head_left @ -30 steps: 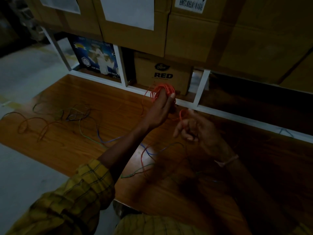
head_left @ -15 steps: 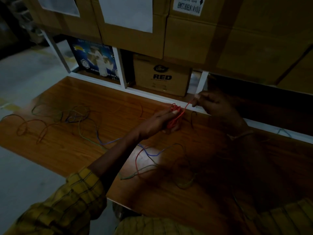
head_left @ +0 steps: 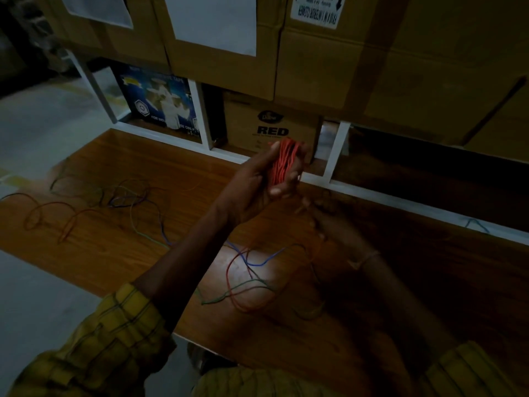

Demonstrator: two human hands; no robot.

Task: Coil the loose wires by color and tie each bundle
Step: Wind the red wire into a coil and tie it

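Observation:
My left hand (head_left: 257,184) is raised above the wooden board and grips a coiled bundle of red wire (head_left: 283,164), fingers wrapped round it. My right hand (head_left: 323,216) is lower and to the right, in deep shadow; its fingers look loosely curled, and whether it holds a wire end I cannot tell. Loose red, blue and green wires (head_left: 246,276) lie tangled on the board below my hands. More loose wires (head_left: 94,204) of several colours sprawl over the board's left part.
The wooden board (head_left: 143,247) lies on a grey floor. A white shelf frame (head_left: 335,150) runs along its far edge, holding a "RED" carton (head_left: 269,127) and a blue box (head_left: 160,101). Large cardboard boxes (head_left: 329,58) are stacked above.
My left hand lifted the red bundle up from near the board. My right hand dropped from the shelf frame, where it pulled the wire end, down to below the bundle.

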